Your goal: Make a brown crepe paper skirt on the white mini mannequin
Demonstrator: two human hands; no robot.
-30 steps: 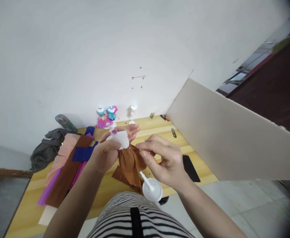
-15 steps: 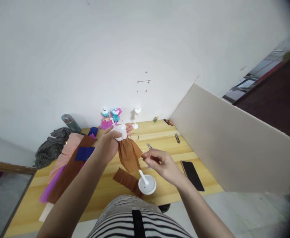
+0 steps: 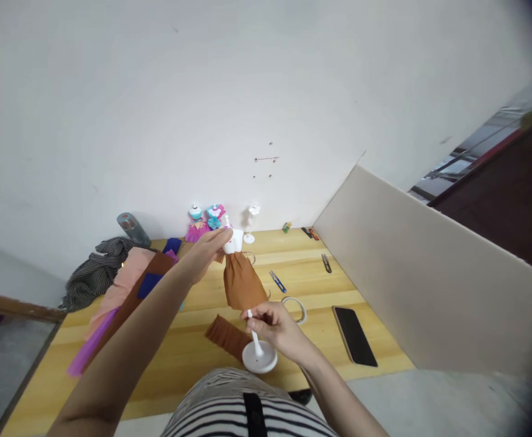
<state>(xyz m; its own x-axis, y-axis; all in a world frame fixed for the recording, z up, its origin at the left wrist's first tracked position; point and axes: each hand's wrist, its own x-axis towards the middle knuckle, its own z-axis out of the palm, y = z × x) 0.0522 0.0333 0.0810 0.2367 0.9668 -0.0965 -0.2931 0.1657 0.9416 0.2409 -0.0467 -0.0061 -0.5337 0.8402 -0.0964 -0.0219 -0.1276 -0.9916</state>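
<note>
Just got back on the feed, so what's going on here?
The person's left hand holds a white bodice with a gathered brown skirt hanging from it. The right hand holds the white stand by its stem, near the skirt's hem. A pleated brown strip lies on the table beside the stand.

Smooth plastic stand [image 3: 259,359], matt skirt [image 3: 244,285]

"Can you read any words, brands or numbers?"

"None. The smartphone [image 3: 355,335] near the right edge of the worktop [image 3: 318,303] shows just a dark screen, and any print on the bottle [image 3: 133,229] by the far left corner is too small to tell."
</note>
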